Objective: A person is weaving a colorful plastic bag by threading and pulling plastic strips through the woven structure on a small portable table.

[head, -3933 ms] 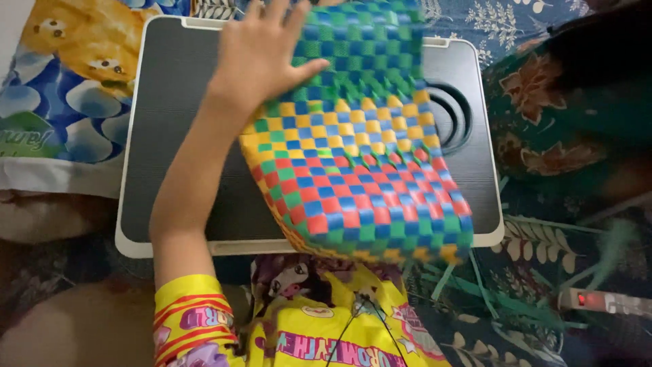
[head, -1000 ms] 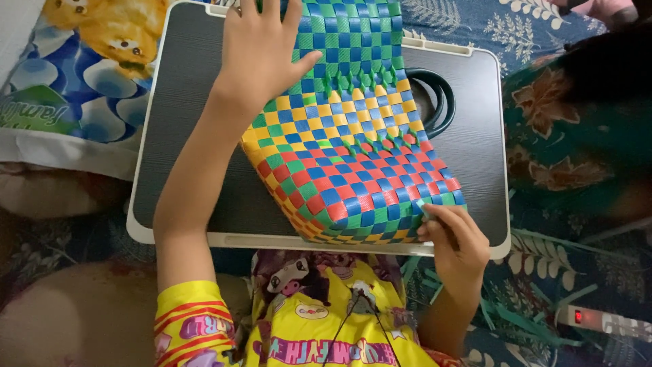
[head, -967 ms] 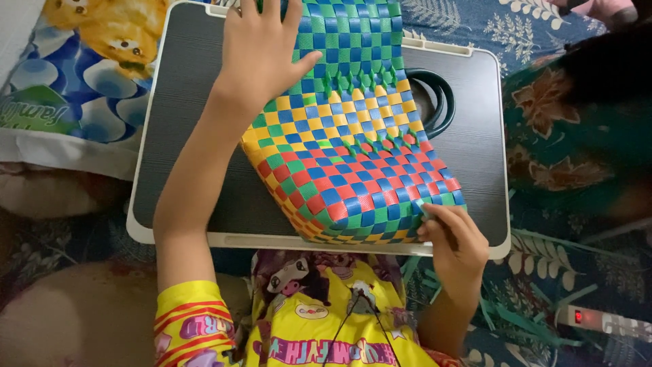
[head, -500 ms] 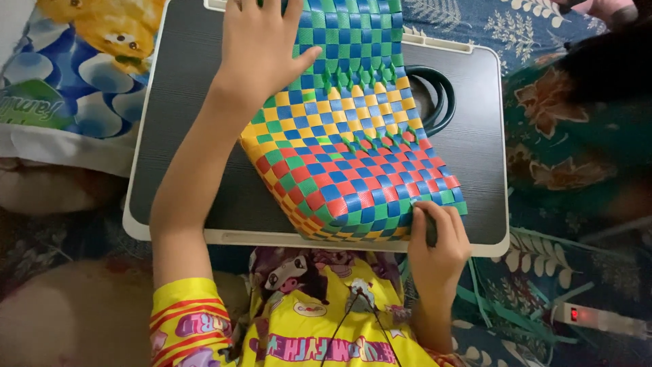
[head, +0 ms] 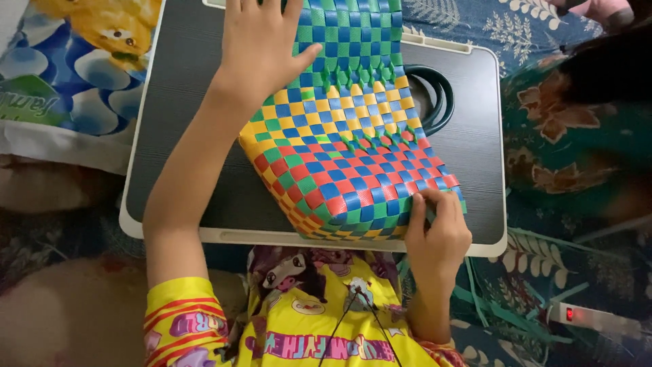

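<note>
The black lap table with its pale rim takes up most of the view, and lying across it, running from about twelve o'clock down to five o'clock, is the woven piece, a flexible mat of flat plastic strips in green, blue, yellow, red and orange, its near end folding down over the table's front edge. At two o'clock of the weave a dark coil of strip sits in the table's round recess, partly covered. The left hand lies flat on the upper part of the weave at eleven o'clock, fingers spread and palm down, pinning it to the table. The right hand is at the five o'clock corner, fingers curled and pressed together on the weave's edge (whether they pinch a single strip end I cannot tell from here). To do this well, I would judge the flat hand should bear down evenly so the mat does not skew, while the right hand works the edge snugly, keeping the checks square and the strips flat, not twisted. Loose green strips trail beside the right wrist at five o'clock.
</note>
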